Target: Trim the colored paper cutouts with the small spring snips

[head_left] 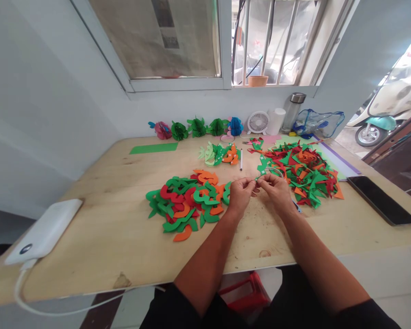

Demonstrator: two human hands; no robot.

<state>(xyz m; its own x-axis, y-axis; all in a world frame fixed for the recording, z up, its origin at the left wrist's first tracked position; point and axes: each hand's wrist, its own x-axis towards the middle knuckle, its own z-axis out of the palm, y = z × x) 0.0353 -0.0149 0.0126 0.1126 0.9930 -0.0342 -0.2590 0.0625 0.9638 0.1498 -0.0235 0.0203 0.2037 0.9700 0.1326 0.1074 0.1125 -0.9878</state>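
My left hand (pixel 242 194) and my right hand (pixel 276 192) meet above the table, fingertips pinched together on a small green paper piece (pixel 256 179), mostly hidden by the fingers. Just beyond them lies another green paper piece with white patches (pixel 262 166), and a white ring-shaped thing (pixel 274 171) shows behind my right hand. To the left of my left hand spreads a heap of curved green, red and orange paper cutouts (pixel 188 201). On the right is a pile of pointed paper scraps (pixel 304 169). Something blue (pixel 297 206) pokes out beside my right wrist.
Folded paper figures (pixel 197 127), a small fan (pixel 258 122) and a glass bottle (pixel 292 114) line the wall. A pen (pixel 241 160) lies beside patterned cutouts (pixel 214 154). A phone (pixel 382 200) is at right, a white power bank (pixel 46 230) with a cable at left.
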